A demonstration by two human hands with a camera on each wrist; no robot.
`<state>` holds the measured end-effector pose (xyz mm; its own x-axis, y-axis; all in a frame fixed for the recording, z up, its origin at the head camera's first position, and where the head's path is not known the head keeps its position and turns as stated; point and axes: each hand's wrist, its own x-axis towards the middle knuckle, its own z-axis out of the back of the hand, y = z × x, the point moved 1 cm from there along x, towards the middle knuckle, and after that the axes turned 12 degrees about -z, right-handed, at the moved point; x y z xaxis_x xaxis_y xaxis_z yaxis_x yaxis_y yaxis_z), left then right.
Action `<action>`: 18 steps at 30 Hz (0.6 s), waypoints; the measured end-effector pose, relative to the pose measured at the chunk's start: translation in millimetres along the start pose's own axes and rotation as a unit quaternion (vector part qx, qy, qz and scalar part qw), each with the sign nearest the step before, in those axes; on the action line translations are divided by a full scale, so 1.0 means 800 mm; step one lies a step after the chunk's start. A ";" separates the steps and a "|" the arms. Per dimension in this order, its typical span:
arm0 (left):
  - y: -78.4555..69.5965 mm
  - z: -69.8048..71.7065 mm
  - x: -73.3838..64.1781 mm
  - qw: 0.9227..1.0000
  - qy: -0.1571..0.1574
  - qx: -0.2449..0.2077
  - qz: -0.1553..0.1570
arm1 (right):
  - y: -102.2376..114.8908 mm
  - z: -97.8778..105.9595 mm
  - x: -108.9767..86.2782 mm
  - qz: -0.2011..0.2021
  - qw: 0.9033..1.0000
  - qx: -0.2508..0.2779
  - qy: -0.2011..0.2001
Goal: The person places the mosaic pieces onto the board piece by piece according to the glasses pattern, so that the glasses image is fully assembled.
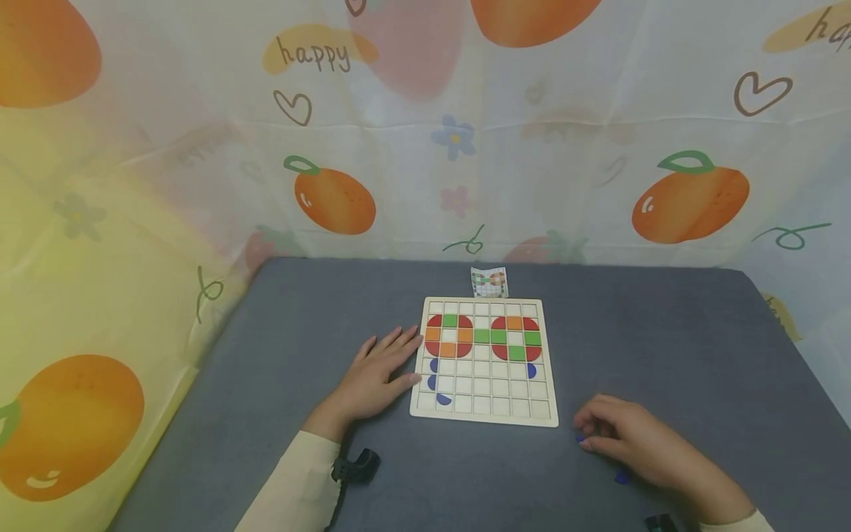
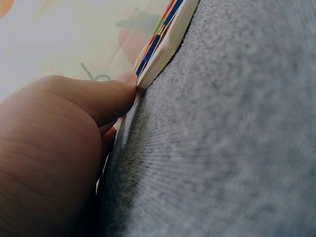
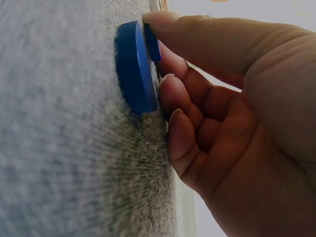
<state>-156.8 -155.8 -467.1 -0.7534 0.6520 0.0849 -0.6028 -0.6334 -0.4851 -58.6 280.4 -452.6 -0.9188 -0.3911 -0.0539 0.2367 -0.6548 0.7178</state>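
Note:
A square white grid board (image 1: 482, 386) lies on the table with coloured tiles in its cells. Red, orange and green tiles form two ring shapes joined by green tiles (image 1: 482, 337). Below them sit several blue half-round pieces, one of them (image 1: 531, 370) on the right side. My left hand (image 1: 379, 377) rests at the board's left edge, fingers spread, its thumb touching the rim in the left wrist view. Right of the board, my right hand (image 1: 631, 436) pinches a small blue piece (image 3: 152, 43) between thumb and curled fingers. Another blue half-round piece (image 3: 134, 69) lies on the cloth close by.
A small printed pattern card (image 1: 489, 281) lies behind the board's far edge. Dark grey cloth (image 1: 299, 310) covers the table. A fruit-patterned curtain (image 1: 545, 185) hangs behind it. A black strap device (image 1: 357, 467) is on the left wrist.

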 end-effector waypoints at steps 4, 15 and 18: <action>0.000 0.000 0.000 1.000 0.001 -0.001 0.001 | 0.001 -0.001 0.000 -0.010 1.000 -0.004 0.001; 0.002 -0.002 0.000 1.000 0.000 -0.002 0.003 | 0.001 -0.003 0.002 0.006 1.000 -0.008 -0.026; 0.003 -0.002 0.001 1.000 0.000 -0.002 0.003 | 0.002 -0.003 0.001 0.004 1.000 -0.009 -0.025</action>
<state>-158.1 -156.2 -470.0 -0.7570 0.6482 0.0825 -0.5973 -0.6353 -0.4895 -58.5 277.5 -453.0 -0.9315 -0.3635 -0.0131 0.2489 -0.6635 0.7055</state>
